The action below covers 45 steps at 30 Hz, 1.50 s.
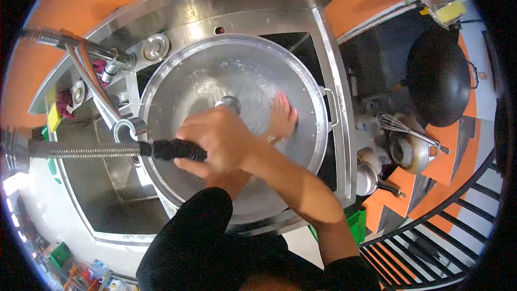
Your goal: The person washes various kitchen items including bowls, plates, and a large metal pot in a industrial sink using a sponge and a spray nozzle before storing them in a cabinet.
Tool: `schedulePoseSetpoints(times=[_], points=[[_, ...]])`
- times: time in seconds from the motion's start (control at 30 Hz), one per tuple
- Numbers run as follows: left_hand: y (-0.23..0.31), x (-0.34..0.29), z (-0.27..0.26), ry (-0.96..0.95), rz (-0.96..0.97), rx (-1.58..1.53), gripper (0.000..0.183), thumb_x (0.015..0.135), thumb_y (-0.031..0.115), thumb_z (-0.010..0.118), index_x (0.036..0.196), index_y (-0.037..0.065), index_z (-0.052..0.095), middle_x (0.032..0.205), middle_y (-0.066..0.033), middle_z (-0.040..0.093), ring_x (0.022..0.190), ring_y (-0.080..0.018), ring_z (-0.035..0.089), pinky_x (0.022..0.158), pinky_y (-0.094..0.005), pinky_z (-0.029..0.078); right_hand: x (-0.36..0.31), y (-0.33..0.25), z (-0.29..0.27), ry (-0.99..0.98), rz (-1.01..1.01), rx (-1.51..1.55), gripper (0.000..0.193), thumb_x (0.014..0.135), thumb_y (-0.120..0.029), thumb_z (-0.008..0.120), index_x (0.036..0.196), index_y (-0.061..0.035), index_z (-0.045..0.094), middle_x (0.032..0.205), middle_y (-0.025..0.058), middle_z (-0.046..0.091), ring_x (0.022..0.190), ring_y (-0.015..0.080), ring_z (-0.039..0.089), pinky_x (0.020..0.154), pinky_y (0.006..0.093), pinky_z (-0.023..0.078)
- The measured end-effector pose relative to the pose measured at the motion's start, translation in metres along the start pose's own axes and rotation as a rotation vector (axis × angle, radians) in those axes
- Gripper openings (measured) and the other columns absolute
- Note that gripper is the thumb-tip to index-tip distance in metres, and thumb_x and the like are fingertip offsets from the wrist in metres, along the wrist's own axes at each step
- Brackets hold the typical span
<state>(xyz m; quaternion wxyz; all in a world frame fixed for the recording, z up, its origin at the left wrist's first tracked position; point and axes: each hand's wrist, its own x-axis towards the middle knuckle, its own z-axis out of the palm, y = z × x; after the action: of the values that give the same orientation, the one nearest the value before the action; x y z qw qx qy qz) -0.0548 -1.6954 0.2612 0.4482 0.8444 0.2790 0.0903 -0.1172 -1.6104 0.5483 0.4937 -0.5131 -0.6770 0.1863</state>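
A large round metal pot (315,145) with side handles sits over the steel sink, a shallow layer of water inside. My forearms cross above it. Reaching in from the right, my right hand (215,134) is closed around the black grip of a spray faucet (175,150). The sprayer's metal head (229,101) shows just beyond my knuckles, over the pot. Beneath that arm, my left hand (283,116) rests against the wet inside of the pot, toward its right wall. Its fingers look stretched out and slightly blurred, with nothing visible in them.
A coiled spring hose (83,150) runs in from the left. Faucet pipes (89,48) stand at the back left, beside another sink basin (102,205). On the right are a black wok (439,78), a whisk (409,129), a saucepan (367,179) and a black metal railing (431,226).
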Motion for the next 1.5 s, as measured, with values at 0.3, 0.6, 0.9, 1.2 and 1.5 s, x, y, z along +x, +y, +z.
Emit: schedulePoseSetpoints(times=[0.3, 0.6, 0.9, 1.2, 1.5], points=[[-0.092, -0.114, -0.171, -0.727, 0.484, 0.344, 0.052, 0.083, 0.032, 0.055, 0.13, 0.011, 0.048, 0.135, -0.0145, 0.045, 0.127, -0.0305, 0.039, 0.109, -0.049, 0.022, 0.018, 0.016, -0.044, -0.019, 0.02, -0.091, 0.015, 0.074, -0.02, 0.069, 0.073, -0.0059, 0.067, 0.055, 0.01, 0.057, 0.046, 0.0242, 0.054, 0.045, 0.031, 0.041], [-0.101, -0.045, -0.192, 0.26, -0.144, 0.448, 0.047, 0.081, 0.032, 0.055, 0.123, 0.011, 0.054, 0.132, -0.0141, 0.048, 0.125, -0.0309, 0.04, 0.108, -0.0489, 0.023, 0.02, 0.016, -0.04, 0.017, 0.058, 0.057, 0.011, 0.076, -0.016, 0.07, 0.076, -0.0054, 0.069, 0.053, 0.0078, 0.054, 0.046, 0.0147, 0.047, 0.045, 0.0276, 0.036], [-0.012, -0.029, -0.042, -0.004, 0.169, 0.244, 0.046, 0.082, 0.033, 0.053, 0.123, 0.013, 0.055, 0.131, -0.0134, 0.049, 0.127, -0.0321, 0.038, 0.108, -0.0494, 0.023, 0.038, -0.004, -0.073, -0.044, 0.23, 0.017, 0.019, 0.077, -0.025, 0.071, 0.075, -0.006, 0.068, 0.053, 0.009, 0.056, 0.045, 0.0191, 0.052, 0.046, 0.0322, 0.038], [-0.08, -0.091, -0.161, -0.349, 0.238, 0.416, 0.048, 0.085, 0.043, 0.051, 0.129, 0.024, 0.051, 0.141, -0.0096, 0.04, 0.134, -0.0324, 0.029, 0.111, -0.0481, 0.019, 0.016, -0.002, -0.057, 0.029, 0.348, 0.221, 0.03, 0.085, -0.023, 0.067, 0.065, -0.0024, 0.059, 0.054, 0.0002, 0.051, 0.049, 0.0082, 0.046, 0.049, 0.0252, 0.037], [-0.113, -0.126, -0.24, -0.452, -0.121, 1.045, 0.081, 0.084, 0.056, 0.045, 0.145, 0.008, 0.022, 0.153, -0.0148, 0.012, 0.141, -0.0284, 0.011, 0.113, -0.0465, 0.009, 0.005, -0.019, -0.022, 0.135, 0.576, 0.879, 0.038, 0.083, -0.029, 0.068, 0.057, -0.006, 0.052, 0.051, 0.0005, 0.049, 0.044, 0.0083, 0.046, 0.044, 0.0244, 0.038]])
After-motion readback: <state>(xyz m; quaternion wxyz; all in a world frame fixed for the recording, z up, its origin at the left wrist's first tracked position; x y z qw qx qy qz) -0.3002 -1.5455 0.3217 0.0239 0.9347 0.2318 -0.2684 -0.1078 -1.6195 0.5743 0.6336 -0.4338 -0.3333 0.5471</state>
